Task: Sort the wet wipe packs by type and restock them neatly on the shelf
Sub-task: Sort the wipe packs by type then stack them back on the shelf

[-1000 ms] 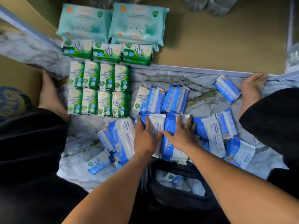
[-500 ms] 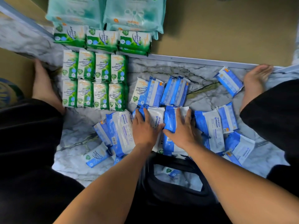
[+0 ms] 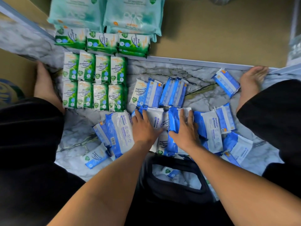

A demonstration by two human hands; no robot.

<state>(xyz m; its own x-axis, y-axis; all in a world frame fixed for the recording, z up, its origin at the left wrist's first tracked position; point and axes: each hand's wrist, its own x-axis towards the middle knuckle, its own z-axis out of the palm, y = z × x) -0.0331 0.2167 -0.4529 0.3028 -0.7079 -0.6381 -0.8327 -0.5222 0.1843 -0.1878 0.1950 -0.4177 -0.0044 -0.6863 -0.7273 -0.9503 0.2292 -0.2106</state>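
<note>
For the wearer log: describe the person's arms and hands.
The left arm and right arm are bare, no sleeves in view. The left hand and right hand wear no gloves; no watch, ring or bracelet shows.

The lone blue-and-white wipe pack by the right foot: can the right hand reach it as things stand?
Probably yes: the lone blue-and-white wipe pack lies uncovered on the grey marbled floor; only flat-lying packs sit between it and the right hand.

A home-like room, seen at floor level: bare feet (image 3: 44, 82) rest on a grey-veined white marble-pattern sheet (image 3: 195, 72) over plain tan flooring (image 3: 219, 30), with green-and-white wipe packs (image 3: 94, 82) in rows.
</note>
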